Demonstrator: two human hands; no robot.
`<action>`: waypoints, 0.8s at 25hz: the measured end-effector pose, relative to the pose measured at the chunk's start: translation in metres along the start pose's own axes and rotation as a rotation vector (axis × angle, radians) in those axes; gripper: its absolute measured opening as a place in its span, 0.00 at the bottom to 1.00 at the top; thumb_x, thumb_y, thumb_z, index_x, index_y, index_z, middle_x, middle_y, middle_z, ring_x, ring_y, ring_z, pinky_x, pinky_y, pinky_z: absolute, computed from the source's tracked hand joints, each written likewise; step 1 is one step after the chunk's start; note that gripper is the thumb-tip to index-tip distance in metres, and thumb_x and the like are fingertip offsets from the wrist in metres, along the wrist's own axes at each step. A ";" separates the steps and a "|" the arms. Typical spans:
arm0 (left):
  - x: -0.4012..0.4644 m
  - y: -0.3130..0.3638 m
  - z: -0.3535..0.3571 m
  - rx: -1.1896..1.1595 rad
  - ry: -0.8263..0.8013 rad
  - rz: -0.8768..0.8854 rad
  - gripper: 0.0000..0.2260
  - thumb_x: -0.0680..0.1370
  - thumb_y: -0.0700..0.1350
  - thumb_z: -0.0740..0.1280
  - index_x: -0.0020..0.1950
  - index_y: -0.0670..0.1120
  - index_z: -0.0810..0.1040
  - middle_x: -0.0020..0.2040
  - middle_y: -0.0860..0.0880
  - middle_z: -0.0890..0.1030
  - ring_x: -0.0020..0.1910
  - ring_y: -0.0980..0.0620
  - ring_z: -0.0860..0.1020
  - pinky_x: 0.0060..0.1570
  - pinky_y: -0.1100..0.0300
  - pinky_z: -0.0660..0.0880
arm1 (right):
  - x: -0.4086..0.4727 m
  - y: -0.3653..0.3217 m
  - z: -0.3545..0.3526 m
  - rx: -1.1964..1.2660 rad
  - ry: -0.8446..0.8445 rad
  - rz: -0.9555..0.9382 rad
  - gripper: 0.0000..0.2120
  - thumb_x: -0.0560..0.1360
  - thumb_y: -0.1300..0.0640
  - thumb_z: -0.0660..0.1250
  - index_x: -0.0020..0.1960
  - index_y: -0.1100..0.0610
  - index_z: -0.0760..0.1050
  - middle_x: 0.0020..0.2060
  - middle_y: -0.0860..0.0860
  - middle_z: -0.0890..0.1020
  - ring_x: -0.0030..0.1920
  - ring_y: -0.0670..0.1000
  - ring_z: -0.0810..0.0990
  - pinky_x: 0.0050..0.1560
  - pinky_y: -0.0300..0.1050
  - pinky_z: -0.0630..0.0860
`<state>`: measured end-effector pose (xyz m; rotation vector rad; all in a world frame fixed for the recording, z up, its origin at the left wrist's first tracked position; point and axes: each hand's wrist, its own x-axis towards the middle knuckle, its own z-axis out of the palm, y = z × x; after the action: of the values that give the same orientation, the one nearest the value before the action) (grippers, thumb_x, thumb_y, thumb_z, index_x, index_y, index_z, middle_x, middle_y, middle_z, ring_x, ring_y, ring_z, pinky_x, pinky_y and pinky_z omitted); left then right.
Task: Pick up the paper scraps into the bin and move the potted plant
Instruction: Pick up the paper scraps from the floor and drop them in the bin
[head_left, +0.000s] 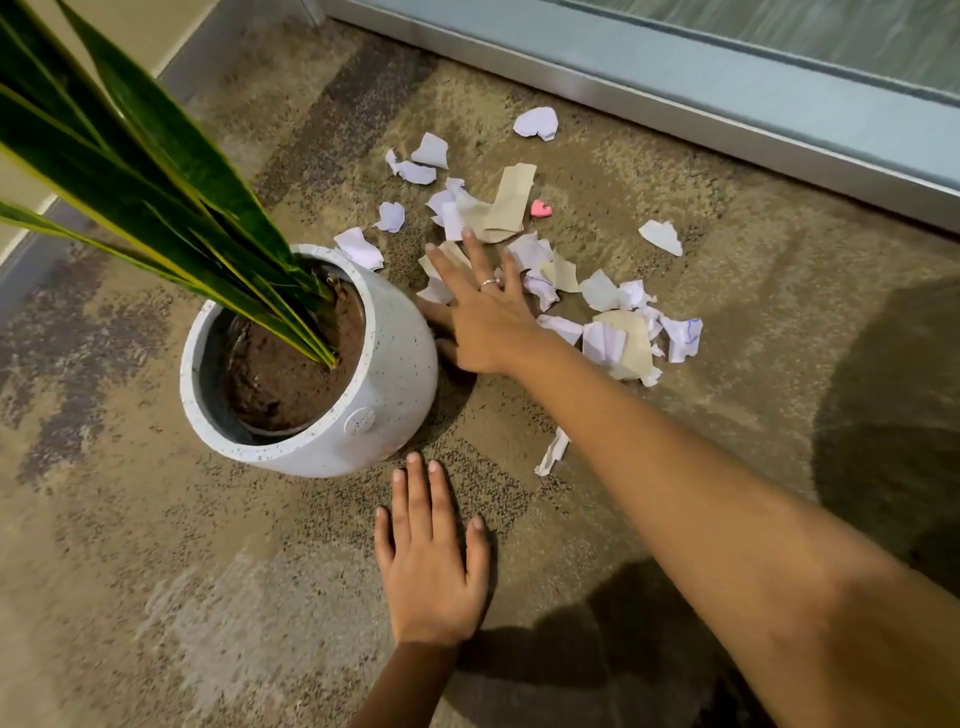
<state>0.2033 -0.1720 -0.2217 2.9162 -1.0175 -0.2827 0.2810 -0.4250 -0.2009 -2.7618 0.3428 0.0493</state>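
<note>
White speckled pot (374, 395) on the carpet (156, 571) holds brown soil and the plant (156, 171), leaves angled up-left. Paper scraps (613, 332) lie scattered right of it. Right hand (480, 317) open beside the pot, holding nothing; left hand (431, 566) flat, empty.

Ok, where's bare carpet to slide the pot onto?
Bare carpet lies left of and nearer than the pot, and around the left hand. Crowded: paper scraps spread beyond the right hand toward the metal sill.
</note>
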 end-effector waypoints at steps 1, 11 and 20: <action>0.000 -0.001 0.000 0.005 0.001 0.001 0.29 0.78 0.57 0.49 0.78 0.48 0.54 0.79 0.48 0.53 0.78 0.49 0.51 0.72 0.45 0.54 | 0.005 0.001 0.001 0.009 -0.034 -0.028 0.19 0.76 0.45 0.58 0.67 0.38 0.67 0.77 0.53 0.42 0.74 0.63 0.32 0.68 0.69 0.33; 0.001 -0.002 0.001 0.009 -0.008 0.009 0.30 0.78 0.57 0.49 0.78 0.48 0.53 0.79 0.48 0.52 0.78 0.50 0.49 0.72 0.45 0.54 | -0.018 0.000 -0.003 0.101 0.323 0.503 0.13 0.75 0.55 0.63 0.58 0.46 0.78 0.75 0.57 0.58 0.76 0.64 0.42 0.72 0.66 0.42; -0.001 -0.003 0.001 0.017 -0.008 -0.001 0.30 0.78 0.59 0.48 0.78 0.49 0.52 0.79 0.50 0.50 0.78 0.50 0.48 0.72 0.48 0.51 | 0.022 0.044 -0.048 0.109 0.290 0.457 0.35 0.68 0.32 0.63 0.72 0.38 0.58 0.77 0.56 0.47 0.74 0.68 0.38 0.65 0.76 0.40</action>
<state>0.2042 -0.1694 -0.2224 2.9331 -1.0255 -0.2871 0.2911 -0.4871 -0.1728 -2.5261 1.0148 -0.2494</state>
